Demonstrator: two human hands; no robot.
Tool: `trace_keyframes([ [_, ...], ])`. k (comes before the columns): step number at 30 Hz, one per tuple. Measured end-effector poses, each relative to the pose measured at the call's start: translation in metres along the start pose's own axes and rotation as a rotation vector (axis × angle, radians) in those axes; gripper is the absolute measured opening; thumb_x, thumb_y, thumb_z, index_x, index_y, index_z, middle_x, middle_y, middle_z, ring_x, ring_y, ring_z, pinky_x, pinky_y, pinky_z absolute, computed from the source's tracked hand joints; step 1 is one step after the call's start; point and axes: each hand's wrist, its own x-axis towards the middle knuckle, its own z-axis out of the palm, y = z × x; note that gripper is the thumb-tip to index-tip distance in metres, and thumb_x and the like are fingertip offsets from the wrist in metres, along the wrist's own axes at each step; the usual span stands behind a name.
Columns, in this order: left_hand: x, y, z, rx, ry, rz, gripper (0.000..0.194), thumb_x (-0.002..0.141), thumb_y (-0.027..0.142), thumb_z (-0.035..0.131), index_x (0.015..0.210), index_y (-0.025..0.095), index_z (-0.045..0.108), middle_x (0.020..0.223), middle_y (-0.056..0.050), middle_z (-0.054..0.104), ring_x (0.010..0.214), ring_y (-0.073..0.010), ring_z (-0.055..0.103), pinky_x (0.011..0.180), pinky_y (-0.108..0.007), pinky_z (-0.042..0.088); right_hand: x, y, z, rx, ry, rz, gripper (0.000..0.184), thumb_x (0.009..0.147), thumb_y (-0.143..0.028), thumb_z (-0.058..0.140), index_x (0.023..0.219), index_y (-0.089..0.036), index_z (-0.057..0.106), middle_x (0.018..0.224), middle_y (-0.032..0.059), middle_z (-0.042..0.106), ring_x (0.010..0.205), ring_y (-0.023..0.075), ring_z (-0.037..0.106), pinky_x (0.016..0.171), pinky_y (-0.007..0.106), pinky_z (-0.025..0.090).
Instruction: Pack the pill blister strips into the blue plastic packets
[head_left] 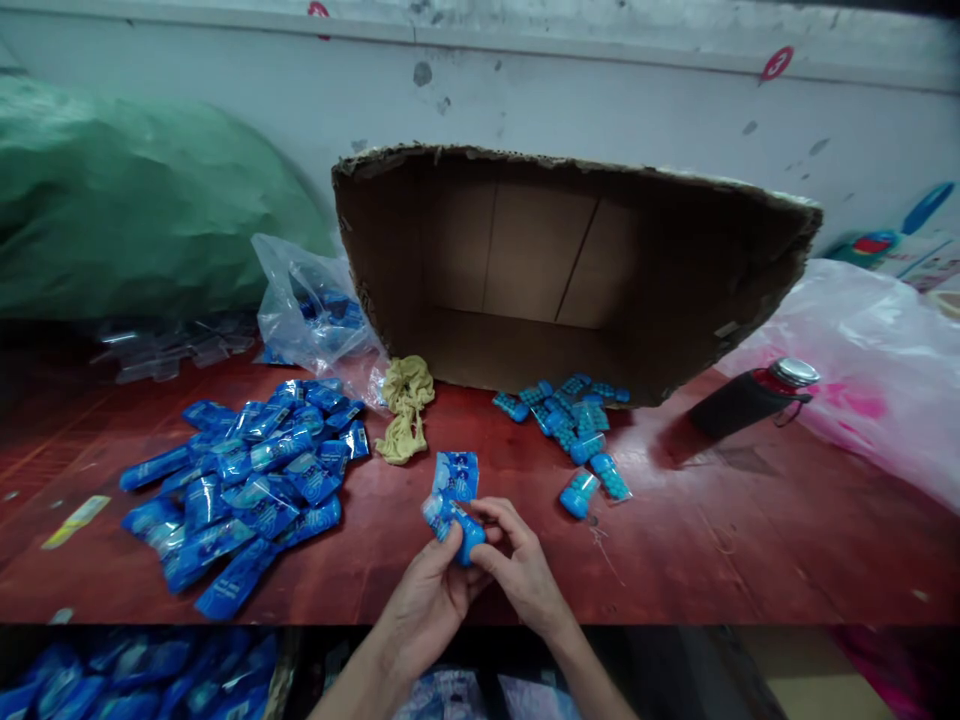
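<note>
My left hand (429, 592) and my right hand (523, 568) meet over the front of a red table (712, 540). Together they grip a small blue item in a blue printed plastic packet (454, 500), fingers closed around it. To the left lies a heap of several flat blue packets (247, 480). Beyond my right hand, a cluster of small blue items (574, 425) spreads out of the mouth of a cardboard box.
A large cardboard box (570, 270) lies on its side at the back, open toward me. A yellow cloth (405, 405), a clear bag of blue pieces (315, 315), a dark flask (750, 398), pink-stained plastic (870, 370) and a green sack (127, 210) surround it.
</note>
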Motion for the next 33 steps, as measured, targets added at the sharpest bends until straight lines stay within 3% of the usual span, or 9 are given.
trace_keyframes([
  [8,0.0,0.011,-0.009,0.166,0.112,0.004,0.015,0.074,0.021,0.059,0.086,0.013,0.062,0.079,-0.006,0.069,0.076,-0.0176,0.064,0.079,-0.034,0.048,0.004,0.015,0.003,0.143,-0.055,0.121,0.032,0.064,-0.012,0.059,0.094,-0.022,0.062,0.081,-0.0021,0.059,0.073,0.0139,0.052,0.072,0.025,0.042],
  [12,0.001,0.011,-0.012,0.202,0.096,-0.009,0.017,0.072,0.022,0.06,0.087,0.013,0.061,0.084,-0.007,0.07,0.077,-0.0171,0.065,0.079,-0.032,0.048,0.006,0.022,0.002,0.224,-0.067,0.161,0.025,0.065,-0.017,0.062,0.09,-0.02,0.062,0.071,-0.0034,0.058,0.064,0.0117,0.05,0.064,0.023,0.042],
  [18,-0.001,0.012,-0.01,0.188,0.051,-0.035,0.023,0.073,0.02,0.06,0.095,0.015,0.06,0.089,-0.009,0.07,0.084,-0.0191,0.064,0.083,-0.034,0.046,0.007,0.018,-0.002,0.38,-0.105,0.162,0.038,0.062,-0.02,0.067,0.099,-0.023,0.059,0.093,0.0002,0.061,0.082,0.0152,0.054,0.075,0.028,0.042],
  [23,-0.004,0.012,-0.01,0.204,0.039,-0.046,0.021,0.069,0.018,0.064,0.089,0.014,0.063,0.083,-0.007,0.07,0.076,-0.0178,0.064,0.079,-0.033,0.047,0.006,0.021,-0.005,0.436,-0.164,0.174,0.048,0.057,-0.019,0.072,0.103,-0.024,0.058,0.087,-0.0015,0.06,0.074,0.0126,0.054,0.068,0.024,0.042],
  [33,-0.008,-0.002,0.002,0.198,0.101,0.007,0.017,0.072,0.024,0.061,0.086,0.014,0.062,0.079,-0.005,0.069,0.075,-0.0151,0.063,0.079,-0.03,0.047,0.0,0.011,-0.008,0.34,-0.212,0.101,0.043,0.062,-0.029,0.071,0.103,-0.025,0.059,0.097,0.0007,0.061,0.09,0.0183,0.054,0.079,0.029,0.041],
])
